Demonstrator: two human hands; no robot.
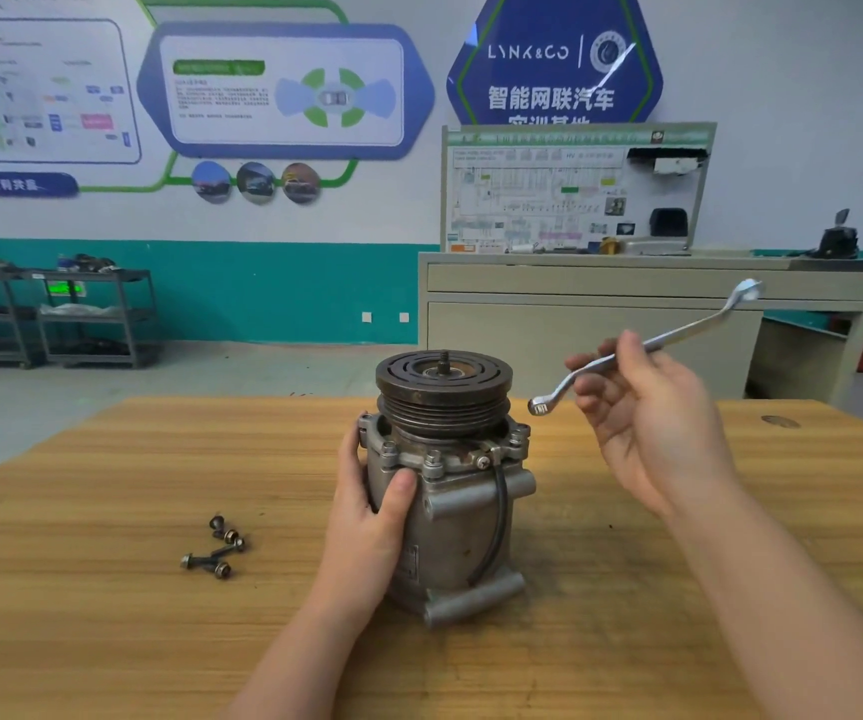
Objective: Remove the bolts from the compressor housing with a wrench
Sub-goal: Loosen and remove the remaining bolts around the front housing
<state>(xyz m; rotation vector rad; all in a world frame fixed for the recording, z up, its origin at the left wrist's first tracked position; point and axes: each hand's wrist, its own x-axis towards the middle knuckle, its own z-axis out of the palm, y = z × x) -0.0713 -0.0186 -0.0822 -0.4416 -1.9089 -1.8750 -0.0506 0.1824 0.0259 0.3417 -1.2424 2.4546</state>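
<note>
Currently the cast-aluminium compressor housing (450, 517) stands upright mid-table (107, 641), grooved steel pulley (444, 387) on top; left hand (372, 517) wraps its side, thumb across the front, likely bracing it against wrench torque. Right hand (647, 423) holds the chrome offset ring wrench (642, 348) in the air just right of the pulley, fingers (593, 389) loosely curled round the shank, not yet on a bolt. Flange bolts (432, 462) look seated; four loose bolts (216, 548) lie left on the wood-grain top.

The left hand (372, 517) hides the compressor housing's (463, 532) left flank. Both forearms run off the frame's bottom edge. Wall poster (284, 90) text at upper left is too blurred to read.
</note>
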